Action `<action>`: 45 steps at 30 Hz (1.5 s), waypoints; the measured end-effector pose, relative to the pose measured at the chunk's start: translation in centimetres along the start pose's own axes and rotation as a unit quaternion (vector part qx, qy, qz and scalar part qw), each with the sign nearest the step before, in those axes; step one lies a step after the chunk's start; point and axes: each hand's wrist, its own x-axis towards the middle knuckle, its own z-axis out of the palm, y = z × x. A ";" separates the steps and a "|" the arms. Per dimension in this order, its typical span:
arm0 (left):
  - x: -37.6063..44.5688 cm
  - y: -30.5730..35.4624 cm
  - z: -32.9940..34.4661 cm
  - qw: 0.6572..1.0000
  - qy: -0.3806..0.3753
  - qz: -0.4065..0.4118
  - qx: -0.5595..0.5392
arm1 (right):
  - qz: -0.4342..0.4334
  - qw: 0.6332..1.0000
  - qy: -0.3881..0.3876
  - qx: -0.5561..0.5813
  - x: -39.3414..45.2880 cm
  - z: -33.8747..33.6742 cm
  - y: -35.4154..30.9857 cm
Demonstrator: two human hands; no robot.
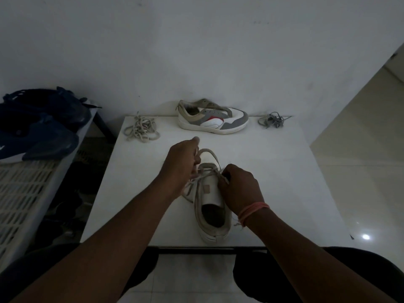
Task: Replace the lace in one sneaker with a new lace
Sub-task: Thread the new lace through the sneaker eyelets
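Sneaker (213,206) sits between your hands, heel toward you. Your left hand (182,166) and right hand (239,185) each pinch its lace (206,174) over the eyelets. Beige spare lace (141,129) lies beyond your left.

Both arms reach forward, left hand (182,164) and right hand (239,186) curled, fingers pinching.

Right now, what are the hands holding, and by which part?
Both hands pinch the lace threaded in the near sneaker: the left hand on its left strand, the right hand on its right strand, beside the tongue.
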 end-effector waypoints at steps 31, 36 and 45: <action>1.2 0.1 -2.0 0.956 0.036 0.048 0.286 | 0.020 1.000 -0.008 0.012 0.0 -0.1 -0.3; -0.1 -2.6 -0.9 0.807 0.164 0.073 0.563 | -0.003 1.000 -0.004 0.018 -0.2 -0.2 -0.6; 0.1 -4.5 -0.9 0.849 0.079 0.130 0.505 | 0.010 0.999 -0.044 0.020 -0.1 -0.6 -0.4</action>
